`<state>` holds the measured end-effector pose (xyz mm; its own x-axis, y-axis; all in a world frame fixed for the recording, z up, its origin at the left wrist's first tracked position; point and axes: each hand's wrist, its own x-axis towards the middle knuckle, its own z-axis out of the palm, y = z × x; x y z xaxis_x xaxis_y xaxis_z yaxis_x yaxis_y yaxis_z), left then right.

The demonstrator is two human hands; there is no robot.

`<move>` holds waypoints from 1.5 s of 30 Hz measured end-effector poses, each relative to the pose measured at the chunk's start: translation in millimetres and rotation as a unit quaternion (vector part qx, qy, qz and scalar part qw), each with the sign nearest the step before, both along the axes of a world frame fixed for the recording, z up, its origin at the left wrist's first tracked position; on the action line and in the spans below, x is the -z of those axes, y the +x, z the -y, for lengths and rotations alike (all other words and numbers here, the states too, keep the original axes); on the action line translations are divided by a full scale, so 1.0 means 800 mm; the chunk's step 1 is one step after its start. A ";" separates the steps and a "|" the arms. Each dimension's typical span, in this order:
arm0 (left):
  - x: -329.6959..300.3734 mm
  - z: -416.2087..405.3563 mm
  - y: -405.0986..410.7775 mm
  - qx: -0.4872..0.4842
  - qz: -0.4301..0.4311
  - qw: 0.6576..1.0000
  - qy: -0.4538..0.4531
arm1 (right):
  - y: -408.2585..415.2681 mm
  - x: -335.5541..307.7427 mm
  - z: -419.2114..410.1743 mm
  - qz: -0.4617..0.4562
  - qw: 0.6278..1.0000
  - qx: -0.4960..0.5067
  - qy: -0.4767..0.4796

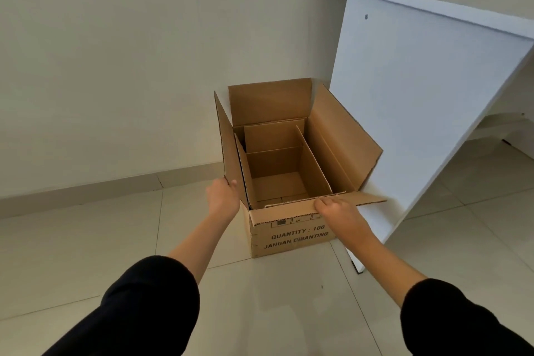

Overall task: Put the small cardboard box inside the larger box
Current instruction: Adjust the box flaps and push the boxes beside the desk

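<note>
The larger cardboard box [291,235] stands on the floor with all its flaps open and black print on its front. Inside it sits the small cardboard box [277,185], also open and empty, with its own flaps standing up. My left hand [222,196] pinches the near edge of the larger box's left flap [228,141]. My right hand [336,209] lies on the front flap [364,199], fingers curled over its inner edge.
A white desk side panel [410,101] stands right beside the box on the right, touching its right flap. A pale wall [115,66] with a skirting board runs behind. The floor [274,298] is light tile.
</note>
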<state>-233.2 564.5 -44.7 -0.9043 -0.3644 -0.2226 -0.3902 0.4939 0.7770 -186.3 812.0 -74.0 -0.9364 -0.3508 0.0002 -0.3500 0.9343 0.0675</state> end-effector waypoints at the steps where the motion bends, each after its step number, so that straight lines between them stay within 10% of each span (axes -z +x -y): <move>1: 0.002 0.003 -0.008 -0.004 0.003 1.000 0.007 | -0.006 0.002 0.001 -0.008 1.000 0.003 -0.004; 25: 0.010 -0.022 -0.024 0.116 -0.057 0.978 -0.164 | -0.142 -0.063 0.007 0.128 0.990 0.051 -0.020; 45: -0.020 -0.001 -0.044 0.272 -0.007 0.959 -0.085 | -0.101 -0.061 0.011 0.123 0.990 0.063 0.024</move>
<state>-268.8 565.4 -28.3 -0.9733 0.1313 -0.1882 -0.0299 0.7406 0.6713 -267.0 802.9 -24.9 -0.9425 -0.2254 -0.2468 -0.2422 0.9694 0.0397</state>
